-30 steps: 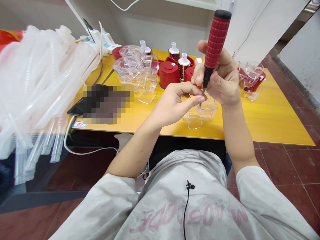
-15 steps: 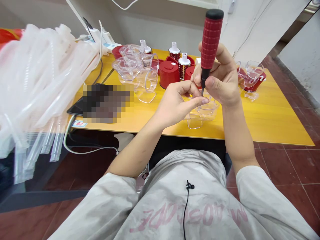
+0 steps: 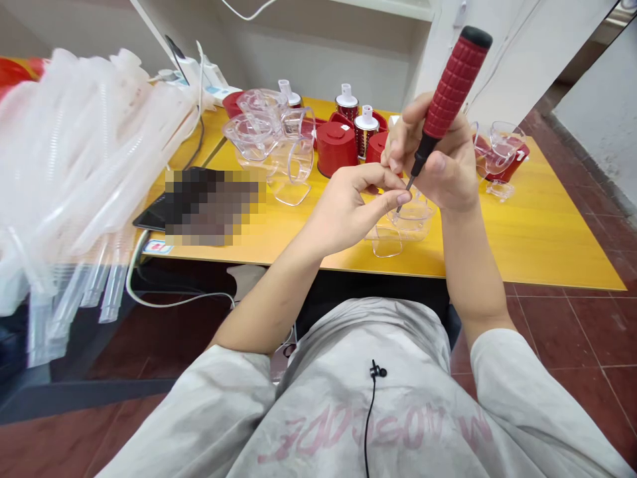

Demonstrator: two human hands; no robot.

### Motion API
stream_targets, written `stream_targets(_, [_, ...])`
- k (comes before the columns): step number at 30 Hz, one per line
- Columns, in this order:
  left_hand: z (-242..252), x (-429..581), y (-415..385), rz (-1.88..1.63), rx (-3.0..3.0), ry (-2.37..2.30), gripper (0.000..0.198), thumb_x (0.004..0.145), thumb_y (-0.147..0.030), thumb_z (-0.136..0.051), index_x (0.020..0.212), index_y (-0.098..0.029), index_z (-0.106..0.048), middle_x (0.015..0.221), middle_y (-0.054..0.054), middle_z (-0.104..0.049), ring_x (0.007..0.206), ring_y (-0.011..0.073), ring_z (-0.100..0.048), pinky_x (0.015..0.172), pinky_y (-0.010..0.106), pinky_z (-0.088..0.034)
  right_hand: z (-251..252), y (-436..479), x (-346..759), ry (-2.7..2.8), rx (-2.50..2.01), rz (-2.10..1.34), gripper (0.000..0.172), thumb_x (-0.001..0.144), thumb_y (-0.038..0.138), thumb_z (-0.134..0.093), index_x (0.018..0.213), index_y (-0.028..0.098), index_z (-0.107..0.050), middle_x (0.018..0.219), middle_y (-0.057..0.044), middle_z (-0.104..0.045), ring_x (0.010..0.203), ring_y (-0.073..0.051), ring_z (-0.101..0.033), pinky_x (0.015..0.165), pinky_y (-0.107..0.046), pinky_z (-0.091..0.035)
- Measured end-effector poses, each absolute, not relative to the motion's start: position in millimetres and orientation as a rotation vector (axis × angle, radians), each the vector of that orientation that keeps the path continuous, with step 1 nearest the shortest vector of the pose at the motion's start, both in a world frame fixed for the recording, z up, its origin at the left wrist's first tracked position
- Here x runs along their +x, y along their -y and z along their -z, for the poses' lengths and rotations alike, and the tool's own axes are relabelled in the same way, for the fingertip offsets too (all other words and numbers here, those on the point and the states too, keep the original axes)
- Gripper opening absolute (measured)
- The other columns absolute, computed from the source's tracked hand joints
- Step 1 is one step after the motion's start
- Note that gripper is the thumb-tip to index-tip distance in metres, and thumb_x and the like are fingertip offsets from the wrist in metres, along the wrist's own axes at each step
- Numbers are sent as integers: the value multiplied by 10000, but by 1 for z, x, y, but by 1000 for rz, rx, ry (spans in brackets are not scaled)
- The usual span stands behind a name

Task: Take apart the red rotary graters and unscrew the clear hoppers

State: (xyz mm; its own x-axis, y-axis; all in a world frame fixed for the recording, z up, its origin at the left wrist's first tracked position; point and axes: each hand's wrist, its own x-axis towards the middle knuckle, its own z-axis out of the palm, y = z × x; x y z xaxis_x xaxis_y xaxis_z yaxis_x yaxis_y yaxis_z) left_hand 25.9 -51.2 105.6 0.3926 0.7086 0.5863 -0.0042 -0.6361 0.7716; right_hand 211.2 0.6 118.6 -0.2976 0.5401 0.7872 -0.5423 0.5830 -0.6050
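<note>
My right hand (image 3: 442, 156) is closed around the lower part of a screwdriver (image 3: 455, 86) with a ridged red handle and black end cap. The tool leans, its handle up and to the right and its thin shaft pointing down to the left. Near the tip, my left hand (image 3: 355, 206) pinches the shaft between thumb and forefinger. Any small piece between those fingertips is hidden. Beneath both hands, a clear plastic housing (image 3: 411, 229) with a round opening rests on the table, partly covered by my fingers, and the tip reaches down toward it.
Clear plastic housings (image 3: 261, 136) are grouped at mid-left, beside red round parts (image 3: 337, 147) and metal cylinders with white tops (image 3: 367, 123). A black phone-like device (image 3: 154, 206) lies left, near a pile of bagged clear tubes (image 3: 94, 153). More clear parts (image 3: 505, 143) stand right on the yellow table (image 3: 542, 232).
The screwdriver has gone from nearly upright to leaning, its handle swinging right and its tip shifting slightly left and down. My right fingers have loosened and spread somewhat; my left hand stays nearly in place.
</note>
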Motion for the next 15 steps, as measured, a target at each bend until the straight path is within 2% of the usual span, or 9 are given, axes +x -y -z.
stream_targets(2, [-106, 27, 52, -1290, 1936, -592, 546, 986, -716, -972, 869, -207, -815, 908, 61, -855, 863, 202, -780, 822, 341, -628, -119, -1, 210, 1562, 13, -1018, 416, 902, 594, -966, 1187, 302, -885, 976, 16, -785, 716, -133, -657, 676, -269, -632])
stream_targets(4, [-106, 27, 52, -1297, 1918, -581, 561, 969, -728, -983, 865, -204, -812, 899, 60, -849, 853, 199, -768, 811, 340, -627, -116, -3, 209, 1563, 2, -969, 344, 952, 559, -935, 1210, 333, -907, 1007, 32, -744, 755, -112, -641, 753, -254, -637])
stream_targets(5, [-106, 28, 51, -1300, 1911, -581, 571, 961, -737, -988, 862, -204, -810, 897, 60, -846, 852, 199, -764, 808, 340, -627, -114, -4, 209, 1562, -16, -955, 351, 965, 560, -926, 1245, 348, -907, 1013, 39, -722, 779, -107, -636, 790, -250, -639])
stream_targets(7, [-104, 28, 51, -1310, 1901, -587, 592, 947, -756, -994, 852, -204, -801, 892, 55, -839, 844, 197, -754, 802, 343, -625, -109, -8, 209, 1574, -65, -967, 492, 957, 609, -928, 1380, 365, -870, 1025, 44, -700, 818, -108, -639, 828, -257, -636])
stream_targets(9, [-102, 29, 50, -1323, 1896, -589, 598, 933, -759, -1007, 849, -206, -793, 885, 47, -828, 827, 190, -740, 800, 347, -618, -104, -11, 207, 1597, -58, -992, 681, 948, 679, -899, 1543, 374, -773, 1048, 47, -720, 788, -109, -642, 772, -260, -617])
stream_targets(11, [-102, 29, 50, -1328, 1893, -575, 587, 919, -742, -1028, 850, -210, -791, 877, 38, -816, 817, 186, -729, 807, 354, -612, -99, -14, 206, 1607, -9, -1007, 786, 989, 694, -815, 1692, 402, -622, 1044, 56, -754, 718, -112, -649, 687, -256, -583])
stream_targets(13, [-102, 28, 50, -1317, 1894, -556, 568, 918, -726, -1038, 866, -211, -804, 895, 40, -819, 845, 194, -741, 838, 364, -620, -95, -16, 205, 1607, 35, -1006, 814, 1015, 682, -756, 1751, 433, -516, 1024, 61, -787, 681, -131, -678, 619, -255, -555])
stream_targets(15, [-103, 26, 50, -1289, 1893, -528, 555, 947, -735, -1009, 905, -212, -828, 951, 54, -844, 907, 215, -775, 875, 375, -638, -94, -17, 206, 1613, 42, -1009, 785, 1011, 692, -733, 1725, 444, -519, 1028, 57, -812, 651, -140, -676, 557, -252, -513])
